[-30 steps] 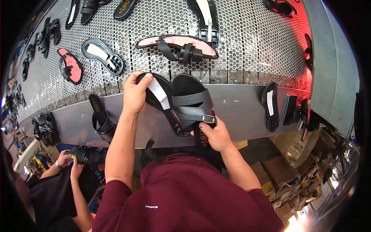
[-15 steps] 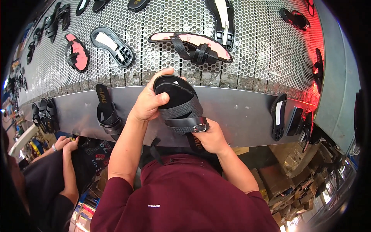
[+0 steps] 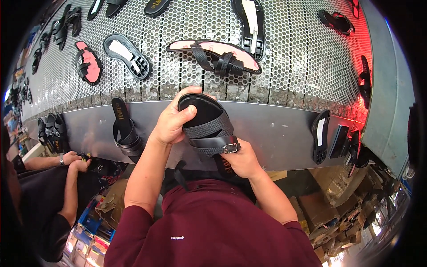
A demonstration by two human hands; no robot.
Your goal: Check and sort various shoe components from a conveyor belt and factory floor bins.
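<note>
Between my two hands is a black sandal [image 3: 212,131], its toe pointing away from me, with textured straps and a silver buckle on its right side. My left hand [image 3: 171,121] grips it at the toe, thumb pressed on the footbed and fingers round the outer edge. Lower down, my right hand [image 3: 243,161] holds the side near the buckle; most of its fingers are hidden under the sandal. Both hands are over the front strip of the metal ledge. A finished-looking black sandal [image 3: 126,131] lies on that ledge to the left.
Beyond the ledge [image 3: 275,133], a perforated metal conveyor [image 3: 178,26] carries a pink-topped strapped sandal [image 3: 213,53], black soles [image 3: 127,55] and several other sandals. At right on the ledge lies a black sole [image 3: 320,137]. A co-worker's hands [image 3: 73,161] hold something at left. Cardboard [image 3: 322,200] is piled at lower right.
The shoe parts on the conveyor have shifted slightly left. The co-worker's hands have moved up a little. My hands keep the sandal in nearly the same place, its toe slightly lower.
</note>
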